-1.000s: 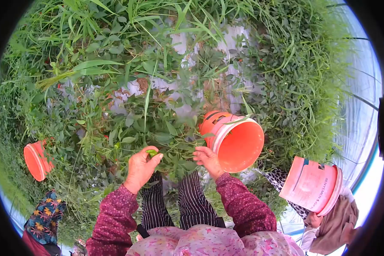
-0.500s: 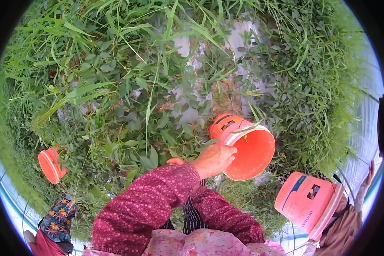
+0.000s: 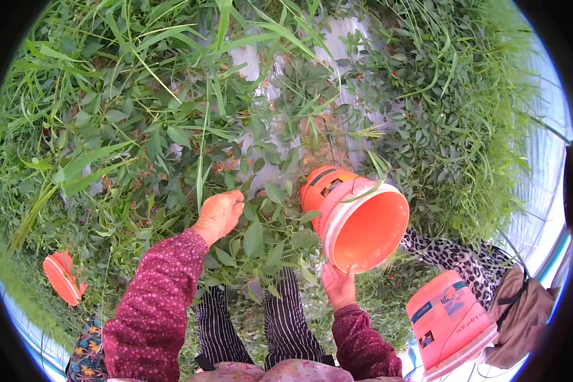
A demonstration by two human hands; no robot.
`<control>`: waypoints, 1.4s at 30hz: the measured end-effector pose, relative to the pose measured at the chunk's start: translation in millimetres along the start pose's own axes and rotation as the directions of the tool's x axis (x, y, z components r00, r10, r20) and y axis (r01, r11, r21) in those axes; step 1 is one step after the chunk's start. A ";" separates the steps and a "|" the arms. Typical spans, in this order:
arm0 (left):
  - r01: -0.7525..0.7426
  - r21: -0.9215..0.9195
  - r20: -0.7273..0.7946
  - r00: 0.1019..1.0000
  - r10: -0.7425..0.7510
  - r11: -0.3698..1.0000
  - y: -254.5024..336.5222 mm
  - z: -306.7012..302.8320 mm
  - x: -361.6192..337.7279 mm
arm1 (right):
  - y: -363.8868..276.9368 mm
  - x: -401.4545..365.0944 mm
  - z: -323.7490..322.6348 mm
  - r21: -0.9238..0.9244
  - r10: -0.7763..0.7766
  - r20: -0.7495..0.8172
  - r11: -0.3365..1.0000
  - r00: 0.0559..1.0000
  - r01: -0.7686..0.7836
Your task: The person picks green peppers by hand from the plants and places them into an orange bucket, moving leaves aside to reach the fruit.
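My left hand (image 3: 219,215) is at the leafy plants (image 3: 253,240), fingers curled closed; what they hold, if anything, is hidden. To its right an orange bucket (image 3: 330,207) with a pale band below its rim is tilted, mouth toward me. A narrow green leaf crosses its upper rim. My right hand (image 3: 339,285) grips the lower edge of that bucket, thumb up against the rim and fingertips partly hidden behind it. Only smooth orange wall shows inside. My striped trouser legs (image 3: 285,312) stand right behind the plants.
At lower right, another orange bucket (image 3: 449,318) is beside a person in leopard print (image 3: 458,264). A further orange bucket (image 3: 65,278) stands among plants at left, near someone's flowered sleeve (image 3: 88,350). Tall grass (image 3: 140,38) and pale ground sheeting (image 3: 347,44) lie ahead.
My left hand has moved left from the bucket's mouth to the plants. My right hand now shows at the lower rim. A small green thing at the mouth is gone from view.
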State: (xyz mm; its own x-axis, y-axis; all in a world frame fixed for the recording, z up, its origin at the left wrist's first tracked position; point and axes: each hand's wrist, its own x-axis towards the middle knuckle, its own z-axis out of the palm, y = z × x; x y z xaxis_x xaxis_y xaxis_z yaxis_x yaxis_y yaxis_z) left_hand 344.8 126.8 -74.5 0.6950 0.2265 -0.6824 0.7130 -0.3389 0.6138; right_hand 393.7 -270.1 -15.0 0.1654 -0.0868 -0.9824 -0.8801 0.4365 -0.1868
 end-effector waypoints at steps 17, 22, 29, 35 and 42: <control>0.131 0.051 -0.146 0.982 -0.123 0.990 -57.9 -26.2 68.8 | -5.1 -20.4 101.9 0.172 -0.145 0.138 0.978 0.980 0.120; 0.105 0.148 -0.162 0.983 -0.081 0.983 -73.6 -23.3 110.4 | -26.0 -23.2 167.3 0.112 -0.205 0.277 0.977 0.939 0.180; 0.133 0.355 -0.293 0.956 -0.025 0.925 -76.9 -10.1 157.9 | -50.3 21.1 299.3 -0.064 -0.300 0.511 0.921 0.806 0.383; 0.288 0.436 0.045 0.939 -0.340 0.853 -93.4 -6.5 158.4 | -58.5 66.0 383.3 -0.253 -0.248 0.626 0.832 0.739 0.494; 0.141 0.254 -0.055 0.990 -0.132 0.957 -94.8 -55.4 78.0 | -84.7 71.5 433.0 -0.332 -0.271 0.585 0.780 0.764 0.531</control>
State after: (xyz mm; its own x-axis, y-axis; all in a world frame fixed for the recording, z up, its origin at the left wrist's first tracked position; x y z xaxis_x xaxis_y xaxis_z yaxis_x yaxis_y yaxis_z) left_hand 336.6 227.1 -164.0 0.5992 0.3189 -0.7344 0.7571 -0.5241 0.3901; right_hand 672.8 74.5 -71.2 0.6251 0.3397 -0.7028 -0.7464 -0.0033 -0.6655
